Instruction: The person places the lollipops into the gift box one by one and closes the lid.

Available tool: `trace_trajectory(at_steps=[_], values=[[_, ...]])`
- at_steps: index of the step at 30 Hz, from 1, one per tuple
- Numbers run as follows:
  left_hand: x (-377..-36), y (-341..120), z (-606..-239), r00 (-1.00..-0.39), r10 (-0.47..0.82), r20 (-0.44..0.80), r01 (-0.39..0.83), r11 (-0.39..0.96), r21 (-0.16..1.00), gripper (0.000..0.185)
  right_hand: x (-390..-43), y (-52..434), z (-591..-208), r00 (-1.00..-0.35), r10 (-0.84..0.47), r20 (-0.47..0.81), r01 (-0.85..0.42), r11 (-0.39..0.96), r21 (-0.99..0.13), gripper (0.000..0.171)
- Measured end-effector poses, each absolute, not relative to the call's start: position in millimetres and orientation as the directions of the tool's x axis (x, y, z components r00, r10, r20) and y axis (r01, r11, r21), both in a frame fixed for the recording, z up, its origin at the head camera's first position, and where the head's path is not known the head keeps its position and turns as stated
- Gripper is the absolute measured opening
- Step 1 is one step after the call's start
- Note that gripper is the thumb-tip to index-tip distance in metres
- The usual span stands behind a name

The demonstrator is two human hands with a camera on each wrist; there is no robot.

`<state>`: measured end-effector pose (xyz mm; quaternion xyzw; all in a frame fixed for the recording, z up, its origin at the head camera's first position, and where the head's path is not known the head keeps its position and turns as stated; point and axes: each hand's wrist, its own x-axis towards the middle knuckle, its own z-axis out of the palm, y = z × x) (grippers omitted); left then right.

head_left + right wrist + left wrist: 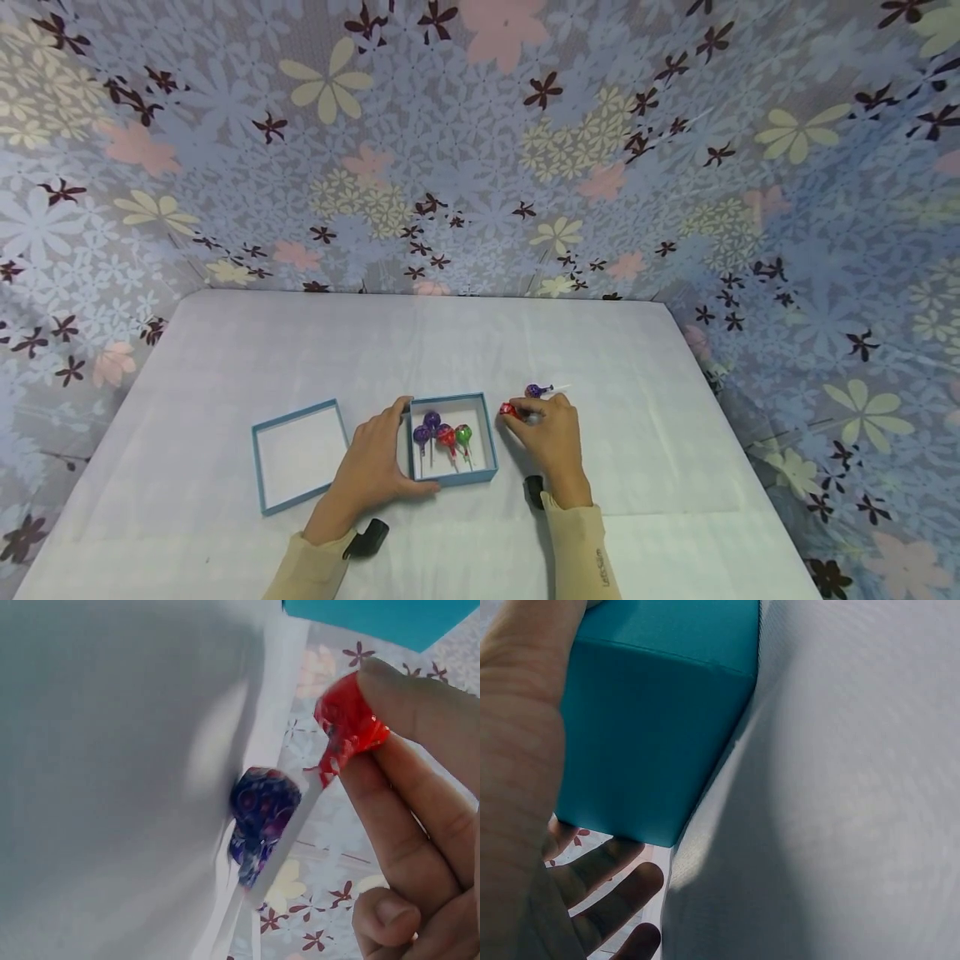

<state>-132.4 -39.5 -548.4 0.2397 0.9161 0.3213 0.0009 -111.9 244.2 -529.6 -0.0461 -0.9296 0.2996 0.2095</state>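
A blue box (489, 433) with a white inside holds several wrapped lollipops: purple ones (422, 434), a red one (446, 435) and a green one (463, 433). My left hand (375, 462) grips the box at its left side, thumb along the front wall and fingers toward the back corner. In the left wrist view the box's teal wall (645, 742) fills the space between thumb and fingers. Just right of the box, my right hand (551, 433) pinches a red-wrapped lollipop (349, 720) by its head. Behind that hand a purple lollipop (534, 390) lies on the table.
Left of the box lies a shallow blue-rimmed lid (258, 467), white inside, partly behind my left hand and wrist. A white cloth covers the table (660, 450). Flowered fabric (480, 167) hangs at the back and sides.
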Motion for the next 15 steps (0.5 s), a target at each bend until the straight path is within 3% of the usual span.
trace_trajectory(at_steps=[15], values=[[-131, -39, -550, -0.886, 0.437, 0.154, 0.437, 0.679, 0.590, 0.136, -105, 214, -523, -0.838, 0.323, 0.441, -0.022, 0.786, -0.617, 0.023]])
